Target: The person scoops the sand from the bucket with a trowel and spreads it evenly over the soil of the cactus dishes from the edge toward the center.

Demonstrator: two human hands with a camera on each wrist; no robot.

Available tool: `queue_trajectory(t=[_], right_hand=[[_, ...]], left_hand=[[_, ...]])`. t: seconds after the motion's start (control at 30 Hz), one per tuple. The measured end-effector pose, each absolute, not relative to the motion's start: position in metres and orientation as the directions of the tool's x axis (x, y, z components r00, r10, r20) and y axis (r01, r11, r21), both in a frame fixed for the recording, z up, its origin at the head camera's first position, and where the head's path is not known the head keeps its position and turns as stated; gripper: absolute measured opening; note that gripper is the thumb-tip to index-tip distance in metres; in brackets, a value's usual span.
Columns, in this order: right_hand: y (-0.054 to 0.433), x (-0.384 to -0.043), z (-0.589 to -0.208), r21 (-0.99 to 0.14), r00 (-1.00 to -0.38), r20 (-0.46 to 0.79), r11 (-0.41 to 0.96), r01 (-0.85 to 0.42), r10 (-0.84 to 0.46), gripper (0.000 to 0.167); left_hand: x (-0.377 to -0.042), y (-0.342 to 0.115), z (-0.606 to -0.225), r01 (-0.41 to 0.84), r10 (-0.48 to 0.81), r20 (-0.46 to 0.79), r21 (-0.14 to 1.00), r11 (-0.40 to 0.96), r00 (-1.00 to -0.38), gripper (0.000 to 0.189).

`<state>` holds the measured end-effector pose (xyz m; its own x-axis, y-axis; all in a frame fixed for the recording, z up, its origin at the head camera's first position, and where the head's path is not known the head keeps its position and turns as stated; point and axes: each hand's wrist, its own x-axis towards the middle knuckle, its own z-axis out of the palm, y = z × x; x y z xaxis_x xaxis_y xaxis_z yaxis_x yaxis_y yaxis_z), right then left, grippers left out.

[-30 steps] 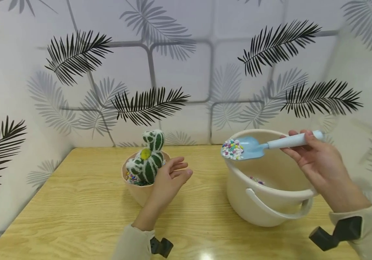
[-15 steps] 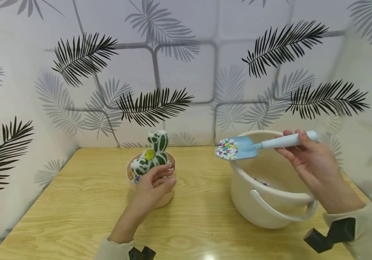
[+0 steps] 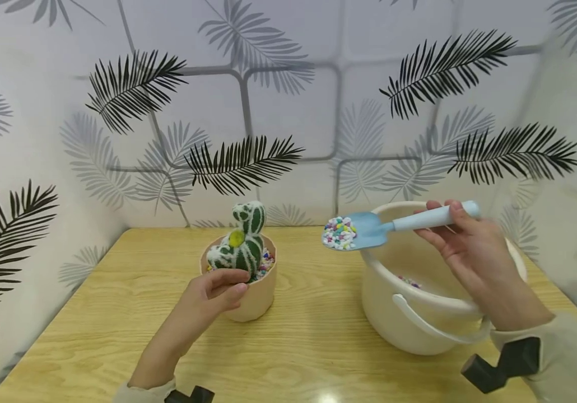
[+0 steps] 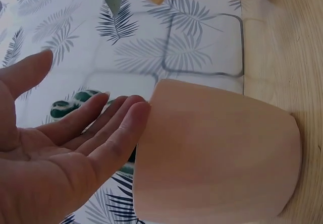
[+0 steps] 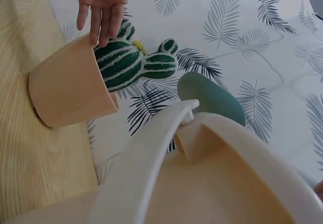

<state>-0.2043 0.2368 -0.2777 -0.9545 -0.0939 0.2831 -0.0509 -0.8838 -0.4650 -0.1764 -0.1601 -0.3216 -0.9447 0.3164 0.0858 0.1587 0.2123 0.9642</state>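
Observation:
My right hand [image 3: 480,263] grips the pale blue handle of a small trowel [image 3: 371,230], held level over the bucket's left rim. Colourful pebbles [image 3: 340,234] fill the blade's front. A green knitted-looking cactus [image 3: 249,254] with white stripes and a yellow flower stands in a peach pot [image 3: 254,299], with more pebbles round its base. My left hand [image 3: 203,305] is at the pot's near left rim, fingers relaxed, thumb apart. The left wrist view shows its fingertips right at the rim of the pot [image 4: 217,153], with nothing held in the palm [image 4: 60,158].
A cream bucket [image 3: 394,313], its handle [image 3: 434,327] hanging down in front, stands on the wooden table [image 3: 308,347] at the right. A few pebbles [image 3: 409,281] show inside it. Behind the table is a leaf-patterned wall [image 3: 288,112].
My left hand has moved left and down, from the pot's right side across its front to the near left rim. My right hand has carried the loaded trowel left, towards the pot.

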Motion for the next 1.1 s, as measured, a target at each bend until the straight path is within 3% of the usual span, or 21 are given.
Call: queue_trajectory(t=[0.4,0.63,1.1], right_hand=[[0.22,-0.207,-0.277,-0.51,-0.934,0.303,-0.86,0.007,-0.187,0.021],[0.203,-0.207,-0.273,-0.572,-0.953,0.265,-0.819,-0.032,-0.148,0.016],[0.172,-0.207,-0.271,-0.663,-0.971,0.196,-0.748,-0.026,-0.14,0.016]], left_hand=[[-0.184,-0.209,-0.319,0.204,0.48,0.046,0.937,0.282,-0.876,0.045],[-0.19,-0.232,-0.317,0.187,0.407,0.048,0.932,0.309,-0.912,0.049],[-0.216,-0.236,-0.333,0.25,0.175,0.198,0.901,0.354,-0.964,0.052]])
